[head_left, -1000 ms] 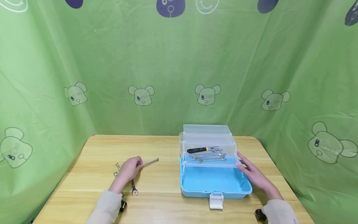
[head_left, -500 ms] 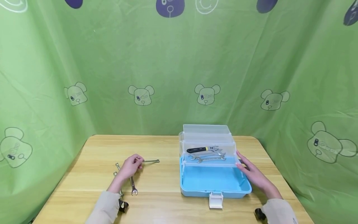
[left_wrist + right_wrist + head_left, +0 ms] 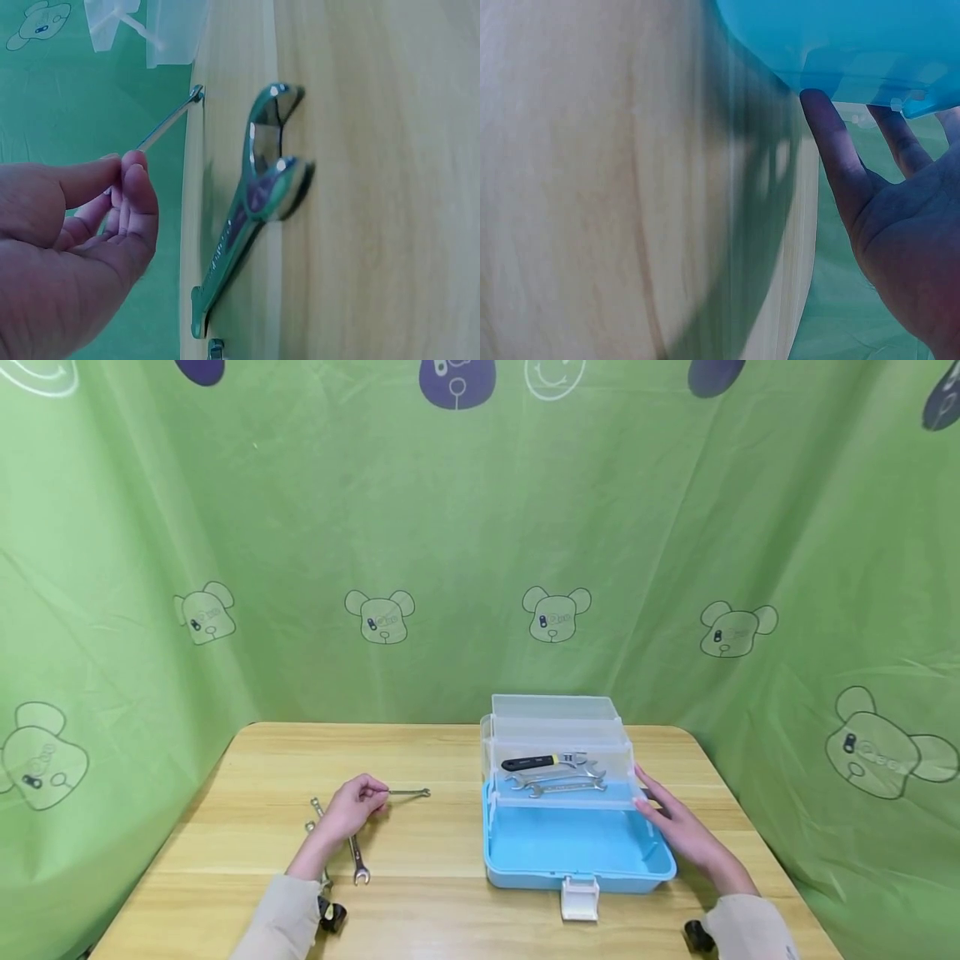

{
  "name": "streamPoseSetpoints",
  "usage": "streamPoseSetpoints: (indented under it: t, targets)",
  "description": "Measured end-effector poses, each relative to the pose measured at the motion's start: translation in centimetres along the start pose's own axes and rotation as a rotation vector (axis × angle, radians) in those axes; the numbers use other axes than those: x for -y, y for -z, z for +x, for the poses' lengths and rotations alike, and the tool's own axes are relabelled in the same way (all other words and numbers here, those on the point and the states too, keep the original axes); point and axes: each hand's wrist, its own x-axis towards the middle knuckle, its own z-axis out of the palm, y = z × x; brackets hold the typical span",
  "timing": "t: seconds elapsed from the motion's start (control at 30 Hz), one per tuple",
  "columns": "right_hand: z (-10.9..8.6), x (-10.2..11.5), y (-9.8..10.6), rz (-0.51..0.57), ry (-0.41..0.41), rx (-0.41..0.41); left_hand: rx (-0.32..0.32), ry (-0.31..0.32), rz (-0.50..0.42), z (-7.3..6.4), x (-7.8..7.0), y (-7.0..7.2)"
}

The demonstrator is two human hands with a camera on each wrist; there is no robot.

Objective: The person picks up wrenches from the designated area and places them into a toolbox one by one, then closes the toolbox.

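Observation:
My left hand (image 3: 352, 810) pinches one end of a slim silver wrench (image 3: 408, 792) between thumb and fingertips; the far end points right, close over the table. Below that hand lies a combination wrench (image 3: 240, 210), its open jaw large in the left wrist view. Another wrench (image 3: 310, 827) is mostly hidden under the left forearm. My right hand (image 3: 678, 831) rests with extended fingers against the right side of a blue toolbox (image 3: 577, 881). In the toolbox's clear tray (image 3: 622, 793) lie a black-handled adjustable wrench (image 3: 532, 762) and silver open-end wrenches (image 3: 567, 787).
The toolbox stands unfolded on the wooden table (image 3: 435, 910), with clear tiers (image 3: 555, 706) rising at its back. A white latch (image 3: 580, 900) hangs at its front. Green curtain (image 3: 465, 527) surrounds the table at the back and sides.
The left hand has shifted slightly up and away from the wrench below it. The slim wrench it pinches has swung from slanting to nearly level. The right hand and toolbox stay put.

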Motion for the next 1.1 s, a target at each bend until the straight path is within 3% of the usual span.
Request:
streamPoseSetpoints:
  t: [0.13, 0.47, 0.77, 1.1]
  targets:
    - [0.0, 0.1, 0.0, 0.003, -0.001, 0.001, 0.003, -0.026, -0.019, 0.2, -0.2, 0.0]
    - [0.0, 0.1, 0.0, 0.006, 0.007, 0.0, 0.075, -0.083, -0.244, 0.2, -1.5, 0.8]
    - [0.0, 0.2, -0.1, 0.013, 0.003, 0.002, 0.092, -0.144, -0.327, -0.1, -2.9, 0.8]
    - [-0.2, 0.4, -0.1, 0.008, -0.004, 0.003, 0.095, -0.188, -0.359, -0.6, -4.1, 0.2]
